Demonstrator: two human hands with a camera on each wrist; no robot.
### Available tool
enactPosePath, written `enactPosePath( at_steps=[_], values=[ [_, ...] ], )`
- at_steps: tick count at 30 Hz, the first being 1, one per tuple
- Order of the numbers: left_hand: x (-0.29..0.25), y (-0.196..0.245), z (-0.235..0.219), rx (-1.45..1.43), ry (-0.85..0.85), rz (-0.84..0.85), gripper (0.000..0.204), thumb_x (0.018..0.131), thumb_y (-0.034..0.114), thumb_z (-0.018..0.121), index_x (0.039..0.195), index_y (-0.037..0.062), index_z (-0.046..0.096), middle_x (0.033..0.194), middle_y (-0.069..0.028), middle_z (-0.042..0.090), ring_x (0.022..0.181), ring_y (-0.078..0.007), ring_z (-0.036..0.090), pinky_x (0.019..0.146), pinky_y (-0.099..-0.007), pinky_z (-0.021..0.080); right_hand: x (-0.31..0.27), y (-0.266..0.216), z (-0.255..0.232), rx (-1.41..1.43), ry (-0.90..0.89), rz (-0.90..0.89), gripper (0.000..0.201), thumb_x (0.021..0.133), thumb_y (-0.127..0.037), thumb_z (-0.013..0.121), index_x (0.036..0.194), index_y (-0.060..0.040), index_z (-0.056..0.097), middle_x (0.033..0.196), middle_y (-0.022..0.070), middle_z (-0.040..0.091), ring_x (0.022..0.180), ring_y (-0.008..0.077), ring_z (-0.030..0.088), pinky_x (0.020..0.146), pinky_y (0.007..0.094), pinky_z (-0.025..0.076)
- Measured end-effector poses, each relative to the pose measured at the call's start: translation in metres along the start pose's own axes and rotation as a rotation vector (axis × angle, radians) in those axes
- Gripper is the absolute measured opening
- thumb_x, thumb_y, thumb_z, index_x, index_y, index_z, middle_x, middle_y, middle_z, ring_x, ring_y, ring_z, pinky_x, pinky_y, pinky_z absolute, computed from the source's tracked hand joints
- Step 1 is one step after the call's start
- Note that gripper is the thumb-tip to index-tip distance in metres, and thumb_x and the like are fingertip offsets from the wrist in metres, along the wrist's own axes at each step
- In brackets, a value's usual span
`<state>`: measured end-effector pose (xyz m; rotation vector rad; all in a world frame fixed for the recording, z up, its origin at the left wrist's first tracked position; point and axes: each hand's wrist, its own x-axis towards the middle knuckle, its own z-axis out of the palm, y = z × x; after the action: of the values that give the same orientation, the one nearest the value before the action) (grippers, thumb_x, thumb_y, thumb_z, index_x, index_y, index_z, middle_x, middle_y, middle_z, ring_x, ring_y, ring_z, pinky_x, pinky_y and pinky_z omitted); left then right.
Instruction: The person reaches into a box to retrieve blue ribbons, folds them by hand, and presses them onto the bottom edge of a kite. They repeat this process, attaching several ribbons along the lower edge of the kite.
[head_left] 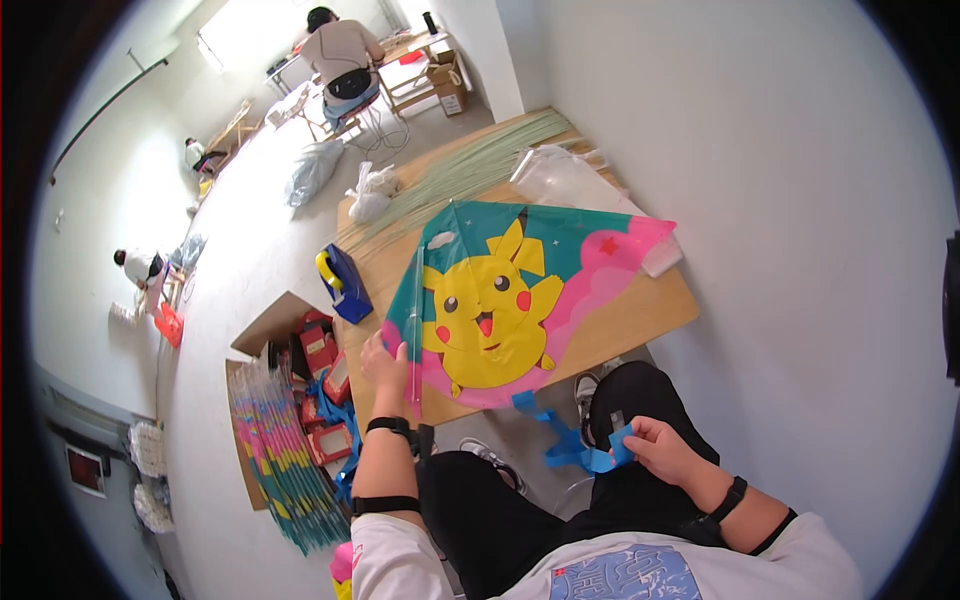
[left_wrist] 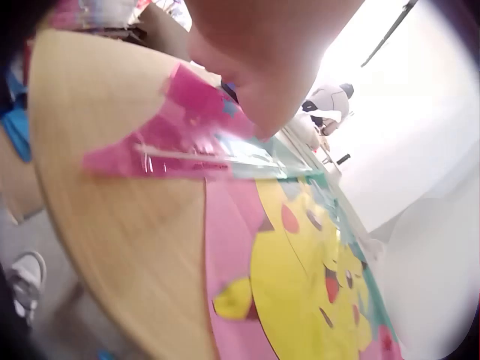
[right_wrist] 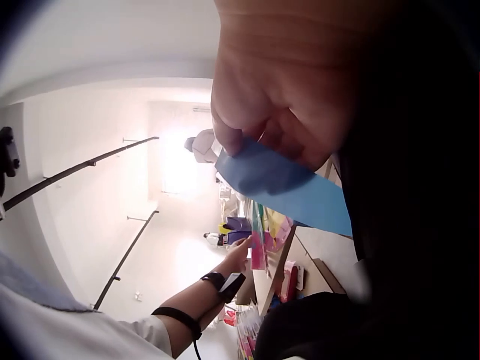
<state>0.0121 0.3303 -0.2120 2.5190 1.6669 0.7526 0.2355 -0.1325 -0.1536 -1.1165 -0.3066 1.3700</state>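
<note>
A kite (head_left: 490, 310) printed with a yellow cartoon figure on teal and pink lies on the wooden table (head_left: 630, 320). A clear strip runs along its left side. My left hand (head_left: 386, 368) is at the kite's pink left edge, thumb and fingers around the film; the left wrist view shows this hand (left_wrist: 262, 67) over the pink corner, its grip partly hidden. In front of my lap, my right hand (head_left: 660, 448) pinches the end of a blue ribbon (head_left: 566, 452), which trails toward the table's near edge. The right wrist view shows the ribbon (right_wrist: 285, 187) hanging from the fingertips.
A blue tape dispenser (head_left: 346, 284) stands at the table's left edge. Thin pale green sticks (head_left: 470, 160) and clear plastic bags (head_left: 565, 175) lie at the far side. Left of the table, a cardboard box (head_left: 275, 325) holds red boxes and packaged kites (head_left: 285, 450). Other people sit farther off.
</note>
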Motion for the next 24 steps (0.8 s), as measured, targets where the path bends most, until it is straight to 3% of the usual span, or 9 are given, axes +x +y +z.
enactPosePath(
  at_steps=[2, 4, 5, 7, 8, 10, 13, 19, 24],
  values=[
    [0.019, -0.021, 0.003, 0.031, -0.091, -0.058, 0.041, 0.084, 0.030, 0.074, 0.116, 0.0082, 0.063, 0.126, -0.0109, 0.062, 0.120, -0.0320, 0.056, 0.096, -0.0465, 0.046, 0.002, 0.007, -0.008, 0.032, 0.004, 0.012, 0.004, 0.099, -0.011, 0.059, 0.099, -0.0075, 0.059, 0.096, 0.0034, 0.070, 0.083, 0.0073, 0.063, 0.075, 0.0224, 0.048],
    [0.030, -0.032, 0.005, 0.022, -0.214, -0.209, 0.043, 0.086, 0.035, 0.073, 0.117, 0.0064, 0.064, 0.113, -0.0137, 0.068, 0.109, -0.0333, 0.063, 0.091, -0.0461, 0.049, 0.006, 0.006, -0.009, 0.057, 0.011, 0.026, 0.004, 0.099, -0.010, 0.058, 0.099, -0.0063, 0.058, 0.098, 0.0054, 0.070, 0.086, 0.0095, 0.065, 0.078, 0.0239, 0.050],
    [0.034, -0.036, 0.008, 0.017, -0.217, -0.197, 0.043, 0.086, 0.035, 0.073, 0.117, 0.0064, 0.064, 0.113, -0.0137, 0.068, 0.109, -0.0333, 0.063, 0.091, -0.0461, 0.049, 0.008, 0.003, -0.005, 0.096, -0.010, 0.013, 0.004, 0.100, -0.009, 0.058, 0.100, -0.0053, 0.058, 0.099, 0.0069, 0.070, 0.090, 0.0121, 0.066, 0.082, 0.0259, 0.051],
    [0.037, -0.047, 0.013, -0.162, -0.292, -0.192, 0.040, 0.090, 0.034, 0.068, 0.115, 0.0034, 0.065, 0.097, -0.0195, 0.070, 0.094, -0.0383, 0.067, 0.083, -0.0468, 0.051, 0.010, -0.001, -0.001, 0.140, -0.024, 0.000, 0.004, 0.100, -0.008, 0.057, 0.100, -0.0042, 0.058, 0.099, 0.0084, 0.070, 0.094, 0.0147, 0.068, 0.086, 0.0279, 0.052],
    [0.037, -0.053, 0.018, -0.162, -0.298, -0.185, 0.040, 0.090, 0.034, 0.068, 0.115, 0.0034, 0.065, 0.097, -0.0195, 0.070, 0.094, -0.0383, 0.067, 0.083, -0.0468, 0.051, 0.012, -0.003, 0.001, 0.132, -0.026, 0.008, 0.005, 0.100, -0.009, 0.057, 0.100, -0.0038, 0.057, 0.100, 0.0093, 0.070, 0.095, 0.0162, 0.068, 0.088, 0.0294, 0.052],
    [0.040, -0.060, 0.032, -0.175, -0.231, -0.012, 0.033, 0.095, 0.029, 0.060, 0.110, -0.0009, 0.064, 0.092, -0.0255, 0.069, 0.088, -0.0443, 0.066, 0.078, -0.0481, 0.051, 0.017, -0.005, 0.002, 0.125, -0.027, 0.018, 0.006, 0.101, -0.009, 0.057, 0.101, -0.0034, 0.057, 0.101, 0.0103, 0.070, 0.097, 0.0178, 0.068, 0.091, 0.0310, 0.052],
    [0.041, -0.062, 0.033, -0.213, -0.181, 0.013, 0.030, 0.098, 0.024, 0.054, 0.105, -0.0036, 0.063, 0.095, -0.0283, 0.069, 0.091, -0.0467, 0.065, 0.080, -0.0499, 0.050, 0.022, -0.005, 0.001, 0.089, -0.021, 0.056, 0.007, 0.101, -0.009, 0.056, 0.101, -0.0028, 0.056, 0.103, 0.0118, 0.070, 0.099, 0.0189, 0.068, 0.093, 0.0333, 0.052],
    [0.047, -0.064, 0.031, -0.198, -0.220, -0.098, 0.033, 0.097, 0.026, 0.053, 0.106, -0.0048, 0.063, 0.098, -0.0297, 0.068, 0.095, -0.0468, 0.065, 0.082, -0.0500, 0.050, 0.022, -0.013, -0.011, 0.178, -0.062, 0.074, 0.006, 0.101, -0.009, 0.055, 0.101, -0.0028, 0.055, 0.106, 0.0131, 0.069, 0.101, 0.0192, 0.068, 0.095, 0.0345, 0.052],
    [0.046, -0.059, 0.011, -0.123, -0.254, -0.152, 0.031, 0.093, 0.025, 0.059, 0.103, -0.0038, 0.063, 0.099, -0.0276, 0.068, 0.096, -0.0450, 0.065, 0.083, -0.0506, 0.049, 0.028, -0.013, -0.007, 0.088, -0.054, 0.081, 0.007, 0.101, -0.011, 0.055, 0.101, -0.0044, 0.055, 0.106, 0.0111, 0.070, 0.101, 0.0170, 0.067, 0.093, 0.0312, 0.052]
  ],
)
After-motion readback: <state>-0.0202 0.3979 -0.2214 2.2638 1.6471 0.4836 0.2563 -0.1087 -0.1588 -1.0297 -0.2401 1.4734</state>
